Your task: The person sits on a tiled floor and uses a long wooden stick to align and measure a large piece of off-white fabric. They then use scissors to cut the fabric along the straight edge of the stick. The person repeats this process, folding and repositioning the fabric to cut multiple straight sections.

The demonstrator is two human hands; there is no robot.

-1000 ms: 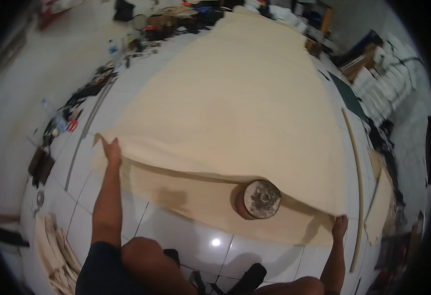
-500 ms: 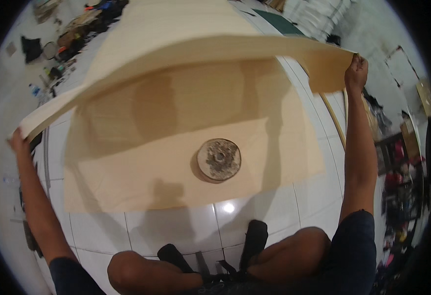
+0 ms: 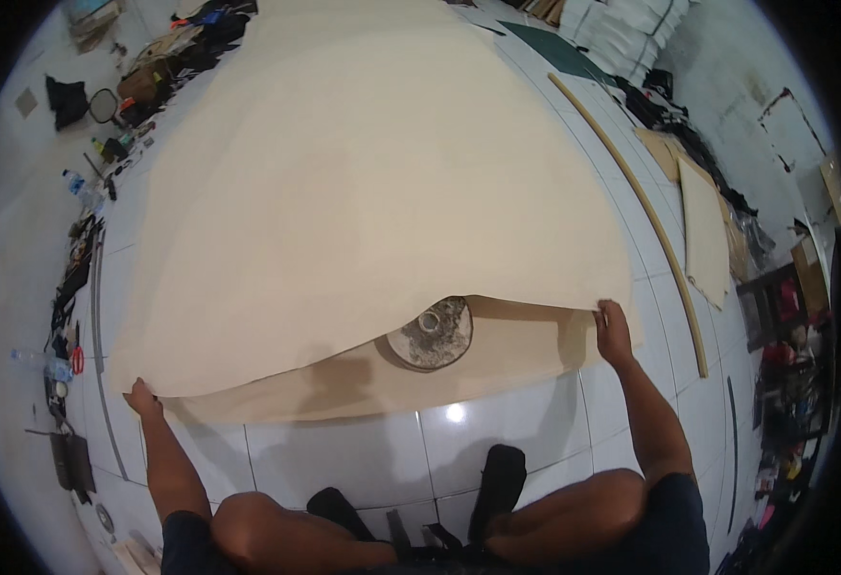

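Observation:
A large cream-coloured sheet (image 3: 372,192) stretches across the floor ahead of me. At its near left corner, my left hand (image 3: 144,397) is closed on the edge. My right hand (image 3: 613,331) pinches the same edge farther right, holding it a little off the layer beneath. That lower cream layer (image 3: 497,374) shows as a strip along the near side. On it rests a round, stained disc-shaped weight (image 3: 447,340) with a hole in the middle. The upper sheet's edge drapes over the far left part of the disc. I cannot tell whether the sheet is cloth or thick paper.
White floor tiles (image 3: 334,460) surround the sheet. A long tan strip (image 3: 631,182) and a flat cream panel (image 3: 703,230) lie to the right. On the left are red-handled scissors (image 3: 77,358), a plastic bottle (image 3: 42,364) and clutter along the wall. A green mat (image 3: 550,50) is at the far right.
Both hands have come down and nearer to me with the sheet's edge. The raised, billowing upper sheet now lies mostly flat over the lower layer and partly over the disc.

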